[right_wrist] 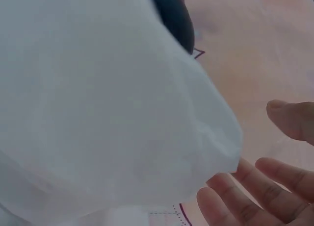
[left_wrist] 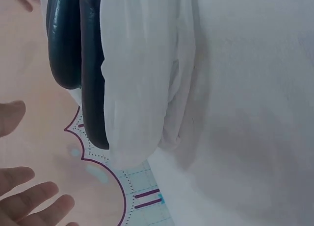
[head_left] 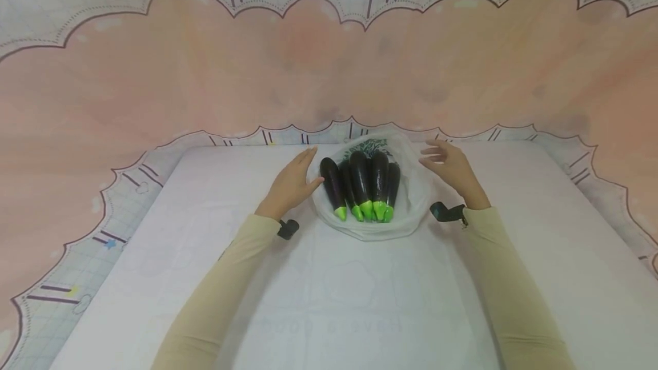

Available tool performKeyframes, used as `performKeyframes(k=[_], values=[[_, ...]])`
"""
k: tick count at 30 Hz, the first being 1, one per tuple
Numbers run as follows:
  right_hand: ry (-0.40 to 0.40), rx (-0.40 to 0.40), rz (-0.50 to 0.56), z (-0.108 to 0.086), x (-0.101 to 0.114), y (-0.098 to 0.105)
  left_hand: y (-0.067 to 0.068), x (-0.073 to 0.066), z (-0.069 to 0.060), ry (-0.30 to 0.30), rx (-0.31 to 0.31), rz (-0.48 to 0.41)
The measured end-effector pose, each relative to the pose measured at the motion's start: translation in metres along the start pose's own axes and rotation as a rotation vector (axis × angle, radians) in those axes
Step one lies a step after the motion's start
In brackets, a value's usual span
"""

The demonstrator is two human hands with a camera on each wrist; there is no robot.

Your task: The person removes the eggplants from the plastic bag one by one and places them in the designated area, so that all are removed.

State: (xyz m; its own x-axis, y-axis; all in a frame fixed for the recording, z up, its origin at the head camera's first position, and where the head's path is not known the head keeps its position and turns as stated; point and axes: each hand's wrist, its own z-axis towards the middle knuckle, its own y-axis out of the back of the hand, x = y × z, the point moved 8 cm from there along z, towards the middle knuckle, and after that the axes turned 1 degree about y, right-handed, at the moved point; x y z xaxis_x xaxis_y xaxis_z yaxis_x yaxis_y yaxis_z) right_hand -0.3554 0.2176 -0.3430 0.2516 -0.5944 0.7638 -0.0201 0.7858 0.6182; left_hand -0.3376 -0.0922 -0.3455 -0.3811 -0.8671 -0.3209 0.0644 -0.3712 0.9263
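Several dark purple eggplants (head_left: 361, 179) with bright green stem ends lie side by side in an opened white plastic bag (head_left: 370, 234). Green print shows on the bag's inner back side. At the bag's left edge is my left hand (head_left: 293, 184), fingers extended and thumb near the leftmost eggplant. My right hand (head_left: 453, 171) is held beside the bag's right edge with its fingers loosely bent and nothing in them. In the right wrist view its fingertips (right_wrist: 208, 199) come close to the bag (right_wrist: 98, 113); whether they touch, I cannot tell. The left wrist view shows spread fingers (left_wrist: 46, 191) beyond the eggplants (left_wrist: 65, 49).
The bag stands near the far edge of a white-covered table (head_left: 339, 301). Behind the table hangs a peach cloth (head_left: 308, 73) with a scalloped, pale blue patterned border. A dark wrist camera (head_left: 288, 229) is worn on the left wrist, another (head_left: 446, 212) on the right.
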Motion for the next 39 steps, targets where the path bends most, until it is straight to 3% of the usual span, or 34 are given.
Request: performKeyframes(k=[13, 20, 30, 39], values=[[-0.060, 0.018, 0.013, 0.001, -0.009, -0.002, -0.005, 0.017, 0.010, 0.120, 0.013, -0.448], [-0.132, 0.023, -0.007, -0.001, -0.011, 0.001, -0.003, 0.023, 0.014, 0.189, 0.037, -0.564], [-0.279, 0.106, 0.001, -0.002, -0.018, 0.000, -0.011, 0.028, 0.017, 0.337, 0.161, -0.689], [-0.363, 0.173, 0.065, -0.004, -0.025, -0.012, -0.017, 0.027, 0.013, 0.361, 0.172, -0.704]])
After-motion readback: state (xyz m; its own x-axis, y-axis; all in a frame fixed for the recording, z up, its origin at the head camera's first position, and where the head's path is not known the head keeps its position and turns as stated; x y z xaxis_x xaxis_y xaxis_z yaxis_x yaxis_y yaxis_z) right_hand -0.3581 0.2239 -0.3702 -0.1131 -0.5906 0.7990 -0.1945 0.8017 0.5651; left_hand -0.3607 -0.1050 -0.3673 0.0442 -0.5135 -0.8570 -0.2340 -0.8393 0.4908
